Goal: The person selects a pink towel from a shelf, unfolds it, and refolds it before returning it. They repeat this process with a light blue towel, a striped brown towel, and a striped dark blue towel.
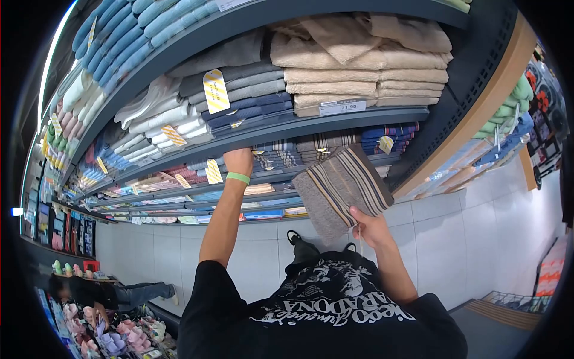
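The right hand clamps a folded striped towel at its five o'clock corner. At ten o'clock, the left hand perhaps touches shelved towels; grip unclear.

Shop: shelves w/ folded towels, price tags.

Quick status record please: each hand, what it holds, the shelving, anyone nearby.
left hand: raised to the shelf, at the stacked striped towels; grip unclear
right hand: gripping a folded striped towel, held clear of the shelf
wristband: green, on the left wrist
shelves: rows of folded towels, yellow tags, a price label
other person: bent over, lower left
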`<action>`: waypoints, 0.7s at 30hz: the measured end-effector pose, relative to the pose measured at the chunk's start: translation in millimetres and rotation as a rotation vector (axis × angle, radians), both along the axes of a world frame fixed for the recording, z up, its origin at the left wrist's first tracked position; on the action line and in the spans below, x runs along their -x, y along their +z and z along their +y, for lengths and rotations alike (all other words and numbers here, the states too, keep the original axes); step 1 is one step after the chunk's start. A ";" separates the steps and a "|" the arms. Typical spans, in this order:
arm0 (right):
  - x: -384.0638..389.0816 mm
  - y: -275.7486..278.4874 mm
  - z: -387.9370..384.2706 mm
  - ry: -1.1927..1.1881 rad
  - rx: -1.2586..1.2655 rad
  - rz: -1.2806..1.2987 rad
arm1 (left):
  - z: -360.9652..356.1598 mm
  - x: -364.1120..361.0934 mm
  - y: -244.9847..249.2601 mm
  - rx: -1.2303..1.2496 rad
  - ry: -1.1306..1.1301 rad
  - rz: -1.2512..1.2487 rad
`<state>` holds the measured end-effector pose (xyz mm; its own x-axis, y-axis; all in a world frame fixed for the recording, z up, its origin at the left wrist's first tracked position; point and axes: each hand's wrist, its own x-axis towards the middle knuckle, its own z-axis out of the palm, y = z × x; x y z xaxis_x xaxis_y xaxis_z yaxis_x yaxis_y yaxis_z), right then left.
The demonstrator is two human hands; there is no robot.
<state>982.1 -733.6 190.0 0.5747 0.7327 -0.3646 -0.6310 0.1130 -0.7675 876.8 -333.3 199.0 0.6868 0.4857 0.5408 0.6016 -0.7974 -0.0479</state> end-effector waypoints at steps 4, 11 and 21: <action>-1.8 -4.7 3.6 0.023 0.027 0.005 | -13.1 -3.4 16.3 -0.128 -0.060 -0.051; -4.3 -1.8 12.4 0.032 0.031 0.021 | -24.8 -3.2 27.1 0.052 -0.019 0.038; -7.5 0.0 16.4 0.015 -0.019 0.050 | -61.6 4.2 53.4 0.174 -0.253 0.147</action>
